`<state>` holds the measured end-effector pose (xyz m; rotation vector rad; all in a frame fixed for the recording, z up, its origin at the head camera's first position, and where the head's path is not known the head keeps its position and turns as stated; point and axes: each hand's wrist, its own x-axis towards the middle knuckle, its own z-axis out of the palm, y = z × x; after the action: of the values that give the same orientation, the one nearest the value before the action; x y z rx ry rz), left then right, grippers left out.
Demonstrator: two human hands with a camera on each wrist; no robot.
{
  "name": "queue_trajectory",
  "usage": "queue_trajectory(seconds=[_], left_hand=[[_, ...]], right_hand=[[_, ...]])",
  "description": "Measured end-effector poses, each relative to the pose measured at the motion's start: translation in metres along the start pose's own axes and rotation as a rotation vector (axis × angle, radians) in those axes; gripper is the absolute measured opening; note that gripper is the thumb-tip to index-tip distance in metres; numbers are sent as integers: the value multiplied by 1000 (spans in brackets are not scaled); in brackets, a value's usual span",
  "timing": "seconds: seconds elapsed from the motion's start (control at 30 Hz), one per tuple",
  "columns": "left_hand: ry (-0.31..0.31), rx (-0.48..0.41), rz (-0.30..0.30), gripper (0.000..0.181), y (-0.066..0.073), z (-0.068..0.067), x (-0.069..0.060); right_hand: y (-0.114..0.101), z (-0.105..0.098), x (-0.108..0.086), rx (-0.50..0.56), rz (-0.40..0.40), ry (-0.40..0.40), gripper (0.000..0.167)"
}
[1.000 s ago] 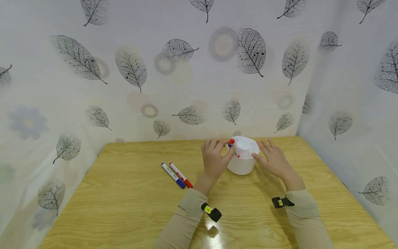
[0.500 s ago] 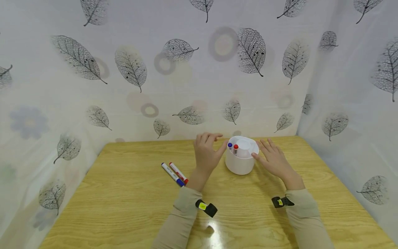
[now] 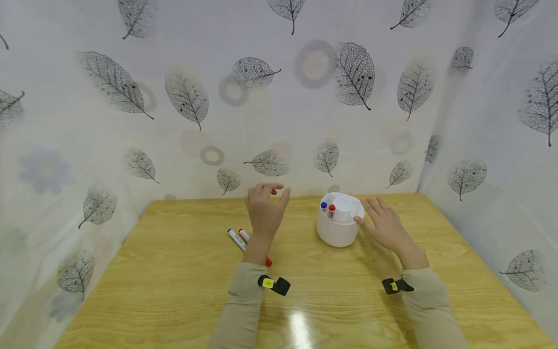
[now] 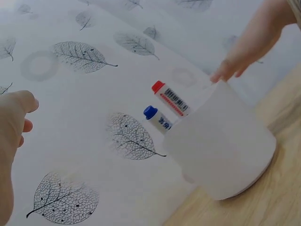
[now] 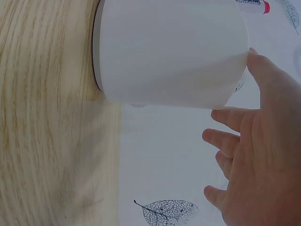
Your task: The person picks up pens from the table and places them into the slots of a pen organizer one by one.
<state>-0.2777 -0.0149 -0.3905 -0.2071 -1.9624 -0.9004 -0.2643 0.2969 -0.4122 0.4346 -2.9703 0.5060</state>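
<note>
A round white pen holder [image 3: 336, 234] stands upright toward the right of the table. A blue-capped marker [image 3: 323, 206] and a red-capped marker [image 3: 332, 211] stand upright in one of its compartments. My right hand [image 3: 385, 226] rests against the holder's right side; the right wrist view has the thumb and index fingertip touching it near the rim, the fingers fairly straight. Apart from the holder on the left, my left hand [image 3: 264, 213] is raised with loosely bent fingers and holds nothing. Beneath it lie a blue-ended marker [image 3: 236, 238] and a red marker [image 3: 243, 235], partly hidden by my wrist.
The wooden table [image 3: 174, 291] reaches back to a leaf-patterned curtain [image 3: 279, 121], which also closes off both sides. Each wrist carries a black strap with a small yellow-marked camera.
My left hand has let go of the red-capped marker, which now stands in the pen holder beside the blue-capped one. That hand has moved left, over the lying markers. My right hand has stayed put.
</note>
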Motion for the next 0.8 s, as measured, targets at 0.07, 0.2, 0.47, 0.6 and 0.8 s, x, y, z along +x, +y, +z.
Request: queue_trajectory(seconds=[0.07,0.2,0.47,0.6,0.8], left_hand=[[6,-10,-39,21,-6,-5,2],[29,-22,-105,23,-19,-15,5],[91,18,-205,25,-51,-32,4],[111,38,-269,26,-67,-38,-1],[117,70,-363,26,-89,-47,-11]], right_hand=[[0,0,0,2,2,-2,76],[-1,0,0,7,6,-7,77],[1,-1,-2,5,11,-7,77],[1,-1,-2,8,10,-9,76],[0,0,-1,11,7,-7,76]])
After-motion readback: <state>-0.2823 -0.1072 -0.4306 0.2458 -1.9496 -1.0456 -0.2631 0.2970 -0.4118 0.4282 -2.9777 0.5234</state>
